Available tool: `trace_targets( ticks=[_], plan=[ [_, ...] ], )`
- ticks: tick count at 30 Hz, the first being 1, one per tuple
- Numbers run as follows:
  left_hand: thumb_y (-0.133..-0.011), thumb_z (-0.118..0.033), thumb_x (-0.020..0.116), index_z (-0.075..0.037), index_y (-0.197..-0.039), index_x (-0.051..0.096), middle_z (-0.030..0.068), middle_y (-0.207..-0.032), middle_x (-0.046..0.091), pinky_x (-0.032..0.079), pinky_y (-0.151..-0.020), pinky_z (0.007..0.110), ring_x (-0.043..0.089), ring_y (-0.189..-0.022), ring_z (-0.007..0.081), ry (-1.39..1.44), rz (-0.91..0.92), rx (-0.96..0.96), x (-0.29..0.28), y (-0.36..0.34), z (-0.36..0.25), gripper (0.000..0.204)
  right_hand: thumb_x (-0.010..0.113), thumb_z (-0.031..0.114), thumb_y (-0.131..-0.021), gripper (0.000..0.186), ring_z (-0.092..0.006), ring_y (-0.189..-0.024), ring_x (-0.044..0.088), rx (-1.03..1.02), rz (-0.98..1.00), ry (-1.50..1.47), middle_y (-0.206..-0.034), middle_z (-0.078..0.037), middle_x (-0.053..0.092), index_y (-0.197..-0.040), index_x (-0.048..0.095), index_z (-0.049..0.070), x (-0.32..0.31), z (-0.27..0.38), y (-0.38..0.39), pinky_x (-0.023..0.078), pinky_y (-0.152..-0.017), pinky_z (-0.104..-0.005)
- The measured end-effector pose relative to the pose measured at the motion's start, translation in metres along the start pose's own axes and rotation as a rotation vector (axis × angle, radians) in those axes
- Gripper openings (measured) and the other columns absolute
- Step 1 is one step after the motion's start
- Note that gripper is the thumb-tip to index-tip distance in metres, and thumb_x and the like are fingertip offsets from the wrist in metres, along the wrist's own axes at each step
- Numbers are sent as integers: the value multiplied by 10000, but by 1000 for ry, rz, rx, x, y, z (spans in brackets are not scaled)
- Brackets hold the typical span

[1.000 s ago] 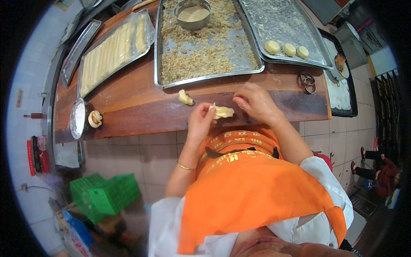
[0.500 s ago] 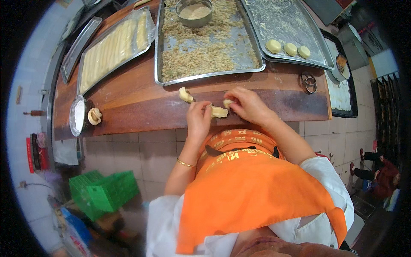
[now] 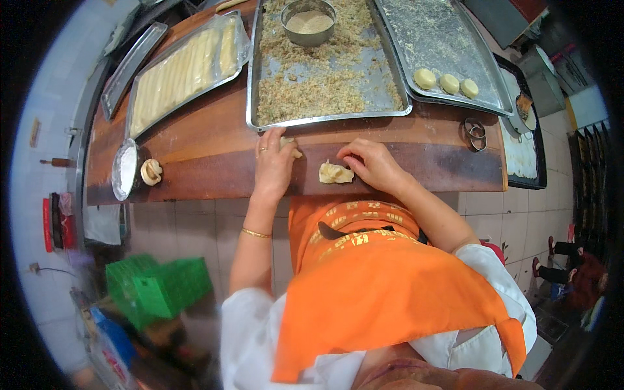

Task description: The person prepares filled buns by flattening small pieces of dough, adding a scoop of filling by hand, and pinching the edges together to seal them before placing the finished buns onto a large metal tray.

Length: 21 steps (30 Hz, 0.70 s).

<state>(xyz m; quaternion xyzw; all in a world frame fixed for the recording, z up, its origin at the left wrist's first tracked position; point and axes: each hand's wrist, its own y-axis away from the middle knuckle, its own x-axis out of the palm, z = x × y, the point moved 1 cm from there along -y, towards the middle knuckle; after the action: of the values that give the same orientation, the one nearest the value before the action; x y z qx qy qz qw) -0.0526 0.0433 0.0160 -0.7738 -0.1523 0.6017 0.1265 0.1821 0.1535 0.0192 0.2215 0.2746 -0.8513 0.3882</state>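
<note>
My left hand [image 3: 273,162] reaches to the wooden table below the middle tray, its fingers closed over a small piece of pale dough [image 3: 296,153] that is partly hidden. To its right lies a torn, lumpy piece of dough [image 3: 335,173] on the tabletop. My right hand [image 3: 376,164] is beside that lump, fingers loosely curled with a gap between forefinger and thumb. Nothing shows in that gap, and the thumb is close to the lump's right end.
A crumb-covered tray [image 3: 331,119] holds a metal bowl [image 3: 308,34]. Left are a tray of dough strips [image 3: 179,68], a bowl of white powder [image 3: 125,170] and a dough twist [image 3: 151,172]. Right are three dough rounds [image 3: 448,83] on a floured tray [image 3: 448,39], and ring cutters [image 3: 476,134].
My left hand has left the middle dough lump and moved left onto the smaller piece. The bit of dough in my right fingers no longer shows there; the lump looks thicker. The view has shifted slightly.
</note>
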Motion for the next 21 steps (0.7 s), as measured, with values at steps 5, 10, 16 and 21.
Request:
trace_targets(
  ticks=[5,10,16,21],
  plan=[
    [-804,9,706,-51,-1033,584,160,-1114,579,490,-863,449,583,-1059,366,314,-33,-120,5,14,-6,266,705,115,-860,202,-309,-868,675,139,-15,-178,-969,-159,688,-1032,671,16,7,13,-1,539,-744,-369],
    [-785,23,707,-31,-1030,559,150,-976,584,504,-772,410,603,-912,365,415,-87,-33,8,9,-54,291,742,176,-844,282,-242,-850,678,183,67,-290,-955,-147,694,-1064,668,15,19,23,-20,535,-741,-347],
    [-808,-40,717,-8,-1296,484,114,-1197,567,491,-922,334,587,-1086,245,857,-33,-219,-5,1,-64,541,721,124,-832,231,-231,-868,672,211,57,-515,-951,-98,691,-1040,680,31,16,25,-18,538,-759,-329],
    [-937,-75,652,24,-1349,529,94,-1263,605,488,-948,281,572,-1105,126,1448,166,-482,9,10,-56,441,708,65,-842,178,-207,-928,646,-7,13,-357,-1022,-96,646,-1015,676,42,5,28,-21,546,-768,-324]
  ],
)
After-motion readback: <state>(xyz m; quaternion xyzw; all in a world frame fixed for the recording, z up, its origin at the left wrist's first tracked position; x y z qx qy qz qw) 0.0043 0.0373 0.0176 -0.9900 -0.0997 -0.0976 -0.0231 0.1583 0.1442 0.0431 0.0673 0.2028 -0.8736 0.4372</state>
